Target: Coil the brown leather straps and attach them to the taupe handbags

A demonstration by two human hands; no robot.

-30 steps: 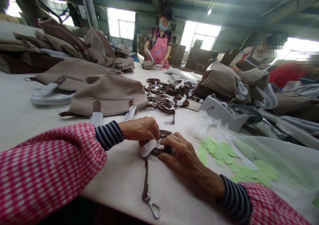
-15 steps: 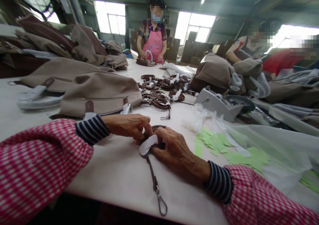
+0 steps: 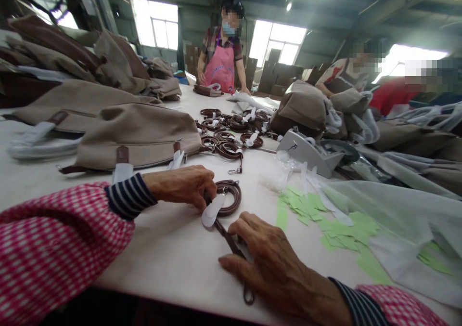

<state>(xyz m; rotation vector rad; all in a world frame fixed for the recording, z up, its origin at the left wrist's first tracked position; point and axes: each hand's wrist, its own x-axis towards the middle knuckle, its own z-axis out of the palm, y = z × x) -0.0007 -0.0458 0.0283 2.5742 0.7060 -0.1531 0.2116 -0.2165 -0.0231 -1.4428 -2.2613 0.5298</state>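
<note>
Carefully, I look at the brown strap (image 3: 237,198), coiled near the centre of the frame on the table (image 3: 159,254). My left hand (image 3: 193,186) has its fingers closed on the left side of the coil, beside the white tag (image 3: 212,211). My right hand (image 3: 277,258) curves loosely over the tail; whether it pinches, I cannot tell. I judge that gentle pressure suits the loops, and the tail needs guiding without twist

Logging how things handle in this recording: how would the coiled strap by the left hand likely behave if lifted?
The coiled strap would probably flex rather than stay rigid, since it is thin and wound in loops. Its free tail, ending in a clip, would likely dangle and could swing.
</note>
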